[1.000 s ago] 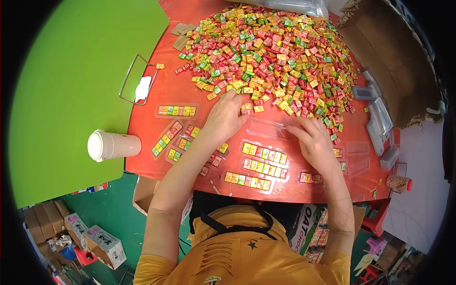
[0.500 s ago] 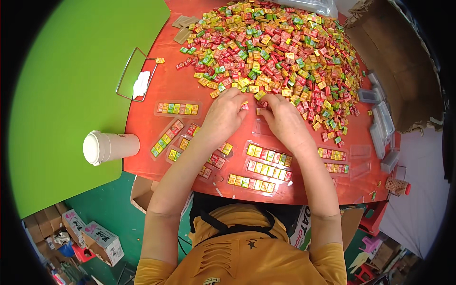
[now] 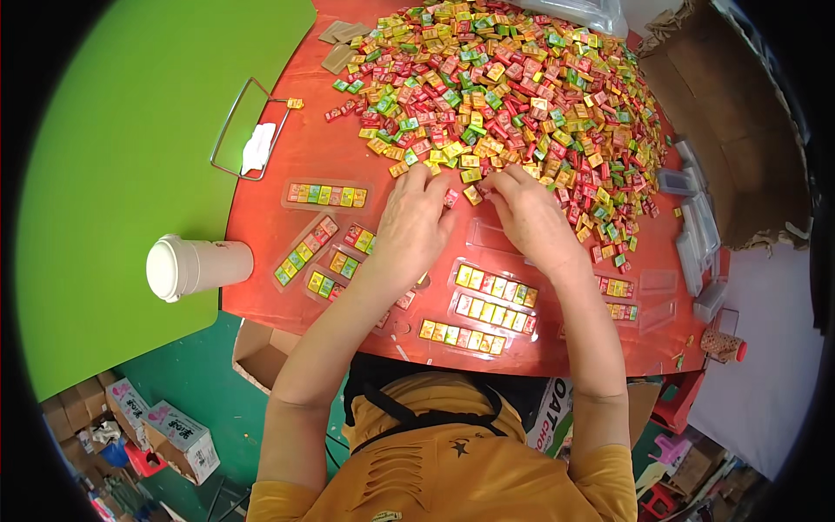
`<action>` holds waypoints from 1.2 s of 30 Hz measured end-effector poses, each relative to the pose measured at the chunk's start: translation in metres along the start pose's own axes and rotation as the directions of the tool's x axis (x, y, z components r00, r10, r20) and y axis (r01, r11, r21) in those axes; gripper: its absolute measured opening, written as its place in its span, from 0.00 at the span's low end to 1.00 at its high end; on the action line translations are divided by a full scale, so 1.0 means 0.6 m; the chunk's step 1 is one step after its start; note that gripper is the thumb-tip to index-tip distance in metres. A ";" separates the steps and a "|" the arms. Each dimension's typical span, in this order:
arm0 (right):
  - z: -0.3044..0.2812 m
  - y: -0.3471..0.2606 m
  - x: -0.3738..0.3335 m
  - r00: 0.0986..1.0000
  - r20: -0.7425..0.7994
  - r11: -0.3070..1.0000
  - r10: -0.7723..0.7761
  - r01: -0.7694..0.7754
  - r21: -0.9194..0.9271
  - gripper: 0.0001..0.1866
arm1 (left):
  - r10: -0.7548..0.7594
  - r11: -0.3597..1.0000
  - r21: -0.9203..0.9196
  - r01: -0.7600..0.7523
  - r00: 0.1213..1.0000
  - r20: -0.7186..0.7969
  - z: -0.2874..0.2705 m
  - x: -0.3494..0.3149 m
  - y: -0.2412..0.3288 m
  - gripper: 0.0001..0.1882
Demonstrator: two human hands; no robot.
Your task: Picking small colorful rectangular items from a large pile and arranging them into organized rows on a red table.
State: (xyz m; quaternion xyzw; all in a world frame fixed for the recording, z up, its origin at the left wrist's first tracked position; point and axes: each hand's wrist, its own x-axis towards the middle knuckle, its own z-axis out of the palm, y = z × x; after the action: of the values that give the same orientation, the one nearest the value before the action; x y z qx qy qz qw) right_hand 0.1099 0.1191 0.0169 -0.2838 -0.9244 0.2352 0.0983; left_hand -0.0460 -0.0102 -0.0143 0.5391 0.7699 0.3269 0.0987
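Observation:
My left hand [image 3: 410,222] is closed, with a small red candy packet [image 3: 450,198] at its thumb and fingertips. My right hand [image 3: 532,217] has its fingers curled at the near edge of a large pile of small candy packets [image 3: 513,96] in red, yellow, green and orange. A reddish packet shows at its fingertips. One yellow packet [image 3: 472,195] lies between the two hands. Just below them is a clear, narrow plastic tray [image 3: 489,235] with no packets visible in it. Nearer me, several filled trays [image 3: 496,285] each hold a row of packets.
More filled trays [image 3: 326,196] lie left, partly under my left forearm. A white cup [image 3: 198,267] lies on its side at the table's left edge, near a metal wire frame [image 3: 248,130]. Clear plastic containers [image 3: 696,217] and a cardboard box [image 3: 731,122] are at the right.
Both hands have shifted slightly. The right hand has moved its fingertips up against the pile edge, and the left hand's fingers have spread a little, still with the red packet.

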 end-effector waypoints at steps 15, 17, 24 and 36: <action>0.006 0.006 0.015 0.979 0.100 0.984 -0.176 0.175 0.015 0.15 | 0.048 0.975 -0.220 -0.006 0.981 0.188 -0.010 0.012 -0.025 0.17; 0.009 0.005 0.015 0.983 0.109 0.989 -0.145 0.143 0.030 0.15 | 0.086 0.982 -0.180 -0.052 0.979 0.186 -0.006 0.012 -0.028 0.16; 0.009 0.005 0.031 0.979 0.159 0.990 -0.125 0.113 0.083 0.13 | -0.010 0.980 -0.196 0.031 0.994 0.109 0.008 0.024 -0.023 0.15; -0.025 -0.003 -0.110 0.994 0.033 0.988 0.107 -0.110 0.107 0.15 | 0.185 0.963 -0.235 -0.131 0.957 0.225 0.027 -0.024 0.061 0.15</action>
State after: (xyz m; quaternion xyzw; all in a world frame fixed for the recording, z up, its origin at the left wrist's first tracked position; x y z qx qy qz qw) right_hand 0.1680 0.0858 0.0273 -0.3249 -0.8946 0.2940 0.0879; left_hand -0.0040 -0.0090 -0.0069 0.6214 0.6654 0.3472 0.2248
